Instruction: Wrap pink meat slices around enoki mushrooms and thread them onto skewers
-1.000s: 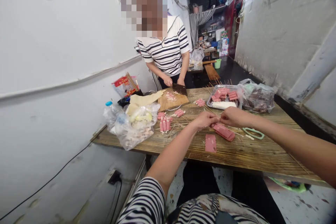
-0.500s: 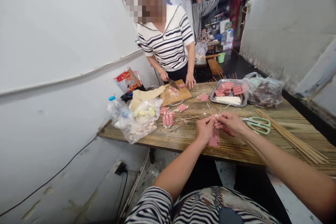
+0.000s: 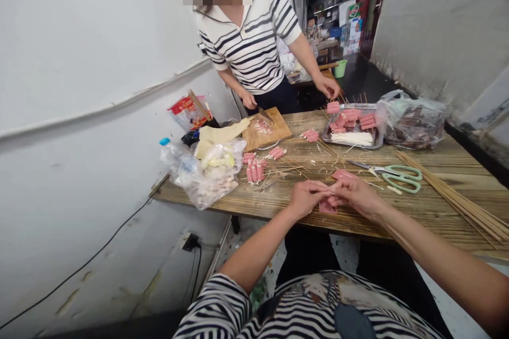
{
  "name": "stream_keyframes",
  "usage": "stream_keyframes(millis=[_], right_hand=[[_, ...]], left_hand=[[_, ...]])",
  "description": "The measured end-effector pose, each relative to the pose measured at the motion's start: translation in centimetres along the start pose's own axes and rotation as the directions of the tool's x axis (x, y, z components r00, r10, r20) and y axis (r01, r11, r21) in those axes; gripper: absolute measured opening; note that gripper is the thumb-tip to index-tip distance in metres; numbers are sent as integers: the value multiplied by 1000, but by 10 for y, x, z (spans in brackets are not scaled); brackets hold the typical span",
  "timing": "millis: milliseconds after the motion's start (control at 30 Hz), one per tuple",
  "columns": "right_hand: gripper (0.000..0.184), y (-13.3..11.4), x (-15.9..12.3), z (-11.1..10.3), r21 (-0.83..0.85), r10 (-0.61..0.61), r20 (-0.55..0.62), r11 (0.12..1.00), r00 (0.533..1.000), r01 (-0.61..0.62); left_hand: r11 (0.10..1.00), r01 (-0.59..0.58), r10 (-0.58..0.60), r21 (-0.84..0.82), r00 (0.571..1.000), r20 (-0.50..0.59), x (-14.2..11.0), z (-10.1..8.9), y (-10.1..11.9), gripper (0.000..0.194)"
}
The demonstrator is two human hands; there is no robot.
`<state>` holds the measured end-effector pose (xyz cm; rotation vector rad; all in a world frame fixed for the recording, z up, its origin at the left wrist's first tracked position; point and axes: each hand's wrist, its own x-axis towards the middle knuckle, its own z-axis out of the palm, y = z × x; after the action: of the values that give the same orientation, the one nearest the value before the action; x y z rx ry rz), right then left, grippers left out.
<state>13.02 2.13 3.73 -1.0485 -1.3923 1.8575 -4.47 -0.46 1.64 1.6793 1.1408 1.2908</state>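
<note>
My left hand and my right hand meet above the near table edge, fingertips pinched together on a thin pink meat slice. Its flat end hangs below my fingers onto the wood; the part between the fingertips is mostly hidden. Just beyond my right hand lies a second pink slice. Green-handled scissors lie to the right, blades pointing left. Left of my hands, finished pink rolls with white ends sit on skewers.
Across the table a co-worker holds a knife over a cutting board and, with the other hand, skewered rolls by a metal tray. Bamboo skewers lie right; plastic bags stand left and a dark-filled bag back right.
My hands have come slightly nearer and lower with the slice, less of which hangs down. The co-worker's free hand has gone from the board to the tray and holds skewered rolls.
</note>
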Motion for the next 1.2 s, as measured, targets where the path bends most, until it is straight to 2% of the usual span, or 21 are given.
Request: stream_keyframes(millis=[100, 200, 267, 333, 467, 533, 633, 733, 800, 967, 1067, 1200], right_hand=[[46, 5, -6, -1, -250, -132, -11, 960, 991, 125], [42, 12, -9, -2, -488, -313, 8, 828, 950, 277], [36, 20, -10, -4, -586, -406, 46, 729, 913, 354], [29, 30, -10, -6, -644, -479, 113, 632, 871, 431], [25, 44, -10, -10, -717, -618, 266, 386, 740, 580], [27, 45, -9, -11, -743, -628, 330, 288, 705, 604], [32, 41, -10, -10, -785, -614, 407, 143, 676, 602], [38, 37, -11, -7, -810, -597, 490, -41, 635, 586], [38, 37, -12, -5, -810, -566, 535, -133, 627, 571], [25, 46, -15, -5, -818, -502, 569, -264, 651, 512], [20, 52, -14, -6, -817, -481, 577, -331, 661, 472], [15, 54, -14, -5, -811, -457, 582, -390, 673, 437]], left_hand=[[1000, 7, -7, 12, 1000, 14, -5, 1, -1, 14], [999, 4, -4, 46, 1000, 8, -11, -3, -2, 19], [994, -41, 39, 99, 999, 21, -15, -7, -5, 19], [978, -144, 129, 152, 986, 108, -17, -12, -11, 21], [899, -358, 269, 251, 906, 328, -15, -20, -26, 26], [858, -411, 270, 307, 870, 412, -12, -22, -29, 25], [812, -454, 226, 367, 824, 519, -7, -25, -29, 25], [746, -522, 216, 413, 776, 592, -7, -28, -25, 28], [690, -570, 200, 447, 743, 638, -8, -31, -23, 30], [577, -653, 155, 492, 678, 718, -12, -38, -22, 35], [522, -697, 170, 491, 649, 741, -11, -40, -20, 35], [530, -701, 244, 478, 666, 705, -9, -38, -13, 34]])
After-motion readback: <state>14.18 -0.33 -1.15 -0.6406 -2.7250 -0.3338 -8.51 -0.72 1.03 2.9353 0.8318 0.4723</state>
